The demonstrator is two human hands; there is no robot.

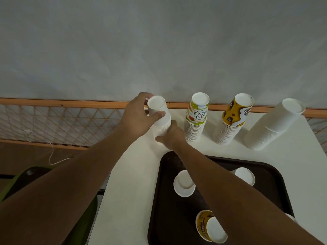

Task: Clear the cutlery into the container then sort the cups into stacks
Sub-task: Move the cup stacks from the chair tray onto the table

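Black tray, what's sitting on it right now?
An upturned white cup, a second white cup and a yellow printed cup. The right forearm crosses the tray, hiding whatever lies beneath it.

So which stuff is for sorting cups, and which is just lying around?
For the job: small white stack, held by left hand and right hand; Hello Summer stack; yellow stack; tall white stack; loose cups on the tray.
Lying about: orange lattice rail, white cord.

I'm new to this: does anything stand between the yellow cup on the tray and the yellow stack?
Only the person's right forearm, crossing above the tray between the yellow cup and the yellow stack. Nothing else does.
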